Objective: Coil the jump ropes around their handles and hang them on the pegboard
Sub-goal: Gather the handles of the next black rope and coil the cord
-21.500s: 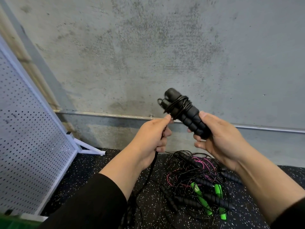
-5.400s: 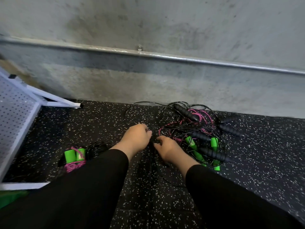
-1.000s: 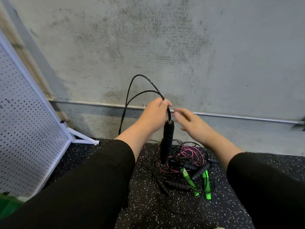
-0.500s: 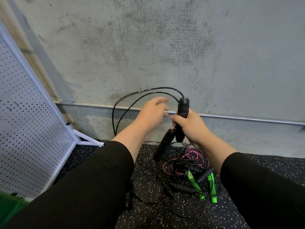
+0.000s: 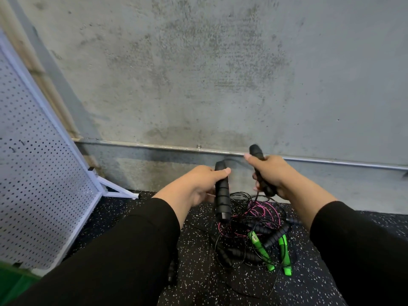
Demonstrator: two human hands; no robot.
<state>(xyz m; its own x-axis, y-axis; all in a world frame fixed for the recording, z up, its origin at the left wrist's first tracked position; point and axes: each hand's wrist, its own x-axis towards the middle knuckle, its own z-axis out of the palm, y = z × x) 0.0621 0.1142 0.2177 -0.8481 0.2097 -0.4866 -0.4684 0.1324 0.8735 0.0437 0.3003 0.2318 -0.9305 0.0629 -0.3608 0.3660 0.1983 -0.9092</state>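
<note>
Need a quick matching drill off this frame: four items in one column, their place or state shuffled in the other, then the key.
Column 1
1. left hand
2. right hand
3. green handles
4. pegboard

Column 2
A. standing tilted at the far left
B. grips a black handle that hangs down over the pile
C. lying in the tangle of ropes on the floor
D. grips a black handle whose tip rises above the thumb

Pairs: 1-B, 2-D, 3-C, 4-A
</note>
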